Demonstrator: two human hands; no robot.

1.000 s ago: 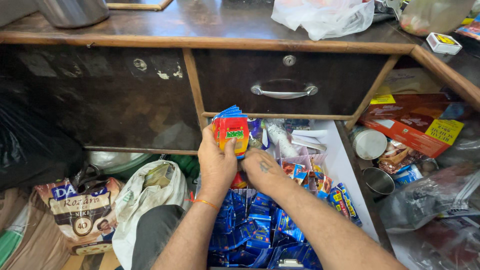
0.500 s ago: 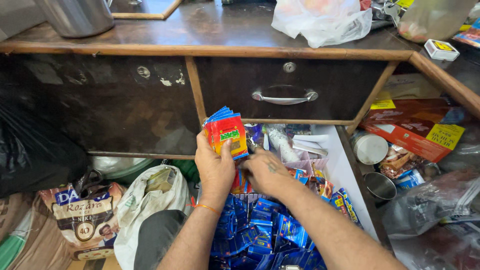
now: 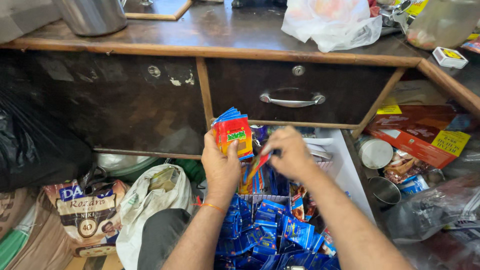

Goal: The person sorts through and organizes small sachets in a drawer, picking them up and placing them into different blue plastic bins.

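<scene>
My left hand [image 3: 220,167] holds up a stack of small red and blue sachets [image 3: 233,133], fanned slightly, in front of the dark wooden counter. My right hand [image 3: 290,152] is just to its right, pinching a single red sachet [image 3: 256,164] by one end. Both hands hover over an open white bin [image 3: 350,170] crammed with sachets. A heap of blue sachets [image 3: 270,235] lies below my wrists. An orange thread circles my left wrist.
A closed drawer with a metal handle [image 3: 292,100] sits above the bin. On the counter stand a steel pot [image 3: 92,15] and a white plastic bag [image 3: 332,22]. Sacks and bags [image 3: 90,210] crowd the left; boxes, tins [image 3: 377,152] and packets fill the right.
My left hand has lifted the sachet stack higher. My right hand rose from the bin and now pinches a single red sachet beside the stack.
</scene>
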